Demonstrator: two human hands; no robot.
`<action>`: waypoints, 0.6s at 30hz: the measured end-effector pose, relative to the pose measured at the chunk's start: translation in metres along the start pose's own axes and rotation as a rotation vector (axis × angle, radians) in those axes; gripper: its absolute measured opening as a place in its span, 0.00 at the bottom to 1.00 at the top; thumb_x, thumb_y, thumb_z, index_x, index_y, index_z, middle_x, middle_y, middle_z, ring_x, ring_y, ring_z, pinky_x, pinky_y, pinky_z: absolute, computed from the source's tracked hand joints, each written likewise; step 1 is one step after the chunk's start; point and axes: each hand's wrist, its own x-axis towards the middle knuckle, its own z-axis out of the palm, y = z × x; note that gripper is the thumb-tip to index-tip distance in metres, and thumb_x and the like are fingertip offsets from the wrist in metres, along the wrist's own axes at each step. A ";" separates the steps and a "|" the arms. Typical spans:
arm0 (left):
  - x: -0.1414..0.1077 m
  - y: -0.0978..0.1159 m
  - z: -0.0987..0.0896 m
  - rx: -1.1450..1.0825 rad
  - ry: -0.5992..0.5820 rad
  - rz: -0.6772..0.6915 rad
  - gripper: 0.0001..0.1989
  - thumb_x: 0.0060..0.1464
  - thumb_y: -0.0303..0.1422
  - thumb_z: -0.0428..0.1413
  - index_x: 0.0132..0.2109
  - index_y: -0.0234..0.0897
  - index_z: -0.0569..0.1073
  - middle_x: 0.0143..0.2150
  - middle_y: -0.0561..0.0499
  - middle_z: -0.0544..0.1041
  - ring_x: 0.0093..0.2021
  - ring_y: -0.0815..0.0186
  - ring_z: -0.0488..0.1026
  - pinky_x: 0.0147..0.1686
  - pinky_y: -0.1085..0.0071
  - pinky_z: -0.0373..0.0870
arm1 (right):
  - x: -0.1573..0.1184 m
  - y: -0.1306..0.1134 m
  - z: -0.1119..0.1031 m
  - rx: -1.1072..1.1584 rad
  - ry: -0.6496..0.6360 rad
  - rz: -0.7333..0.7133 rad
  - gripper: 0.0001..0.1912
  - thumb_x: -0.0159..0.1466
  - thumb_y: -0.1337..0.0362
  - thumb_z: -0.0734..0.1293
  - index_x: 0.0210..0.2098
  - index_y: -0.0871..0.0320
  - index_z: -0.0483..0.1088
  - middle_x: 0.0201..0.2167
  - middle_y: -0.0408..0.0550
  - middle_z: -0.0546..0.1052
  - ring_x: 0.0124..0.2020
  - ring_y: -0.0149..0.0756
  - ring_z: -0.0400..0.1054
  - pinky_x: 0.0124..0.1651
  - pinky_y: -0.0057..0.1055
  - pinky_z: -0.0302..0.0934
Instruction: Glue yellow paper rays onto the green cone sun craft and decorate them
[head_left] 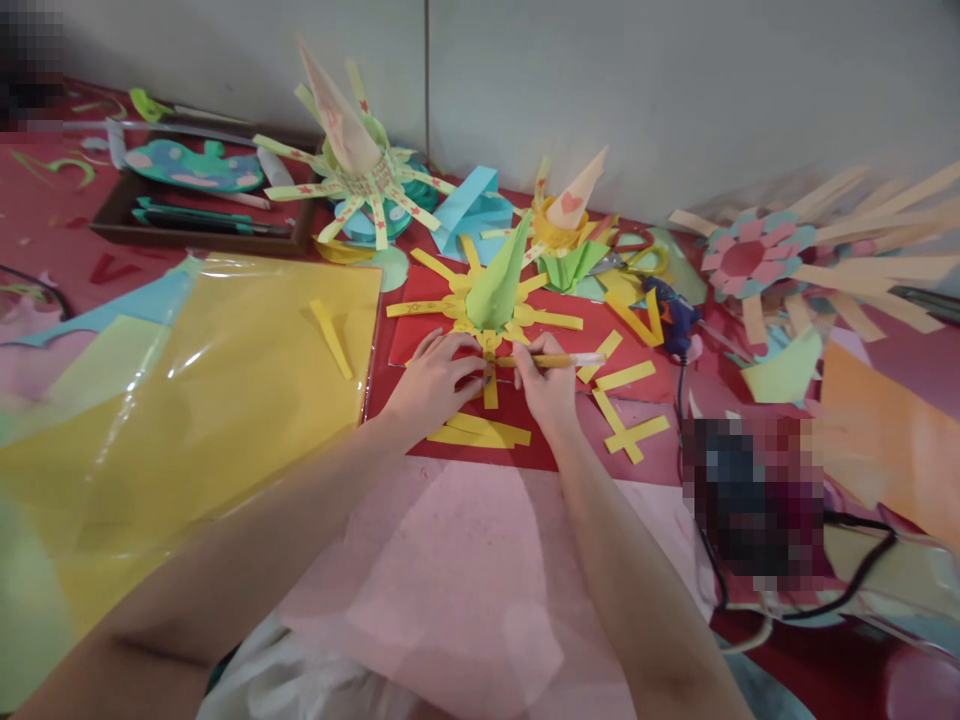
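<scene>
A paper craft with a green cone (pixel 495 285) and yellow strips spread round it lies on red paper (pixel 517 450). My left hand (pixel 442 378) is closed at its near side, fingertips and thumb on the yellow strip (pixel 490 390) that points toward me. My right hand (pixel 547 385) pinches a yellow-brown pen (pixel 555 361), its pale end sticking out to the right and its other end at that same strip. Whether the pen tip touches the paper is hidden by the fingers. Loose yellow strips (pixel 480 432) lie just below my hands.
Left lies a yellow sheet pack (pixel 285 400) in clear plastic. Behind stand a brown tray (pixel 202 238) and a cone craft (pixel 352 140). Right are more yellow strips (pixel 630 435), scissors (pixel 649 258), a blue glue gun (pixel 673 318) with its cord, and a pink petalled craft (pixel 750 255).
</scene>
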 end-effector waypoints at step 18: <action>-0.001 0.013 -0.004 0.133 -0.071 -0.032 0.16 0.61 0.37 0.51 0.53 0.36 0.71 0.56 0.43 0.71 0.58 0.57 0.66 0.63 0.53 0.55 | -0.002 -0.008 -0.001 0.034 0.288 -0.051 0.12 0.64 0.55 0.60 0.30 0.56 0.62 0.17 0.35 0.67 0.20 0.26 0.65 0.28 0.27 0.61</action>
